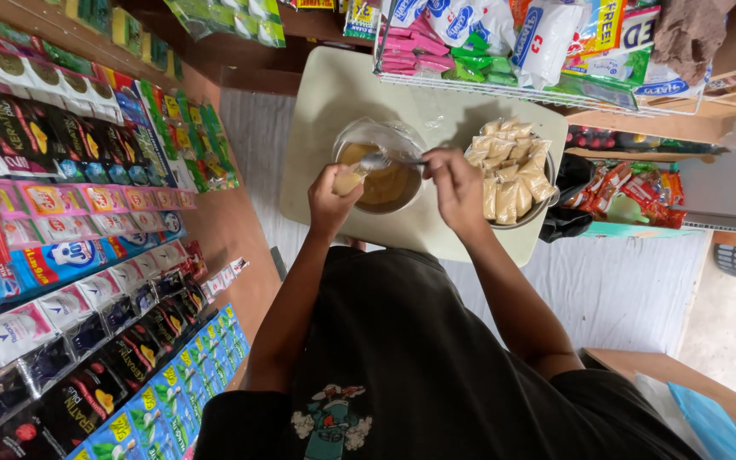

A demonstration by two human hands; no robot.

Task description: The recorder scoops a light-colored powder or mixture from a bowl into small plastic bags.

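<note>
A clear bowl (381, 136) of tan powder stands on a small pale table (334, 94). My left hand (331, 198) holds a small plastic bag (348, 181) partly filled with the powder at the bowl's near left rim. My right hand (457, 189) grips a metal spoon (378, 160) whose scoop points left over the bowl, close to the bag's mouth. To the right, a metal bowl (547, 198) is heaped with several filled small bags (508, 166).
Hanging sachet strips (70, 255) cover the wall at left. A wire basket (436, 81) of packets overhangs the table's far edge. Snack packets (632, 187) sit on a shelf at right. A wooden counter (683, 375) lies at lower right.
</note>
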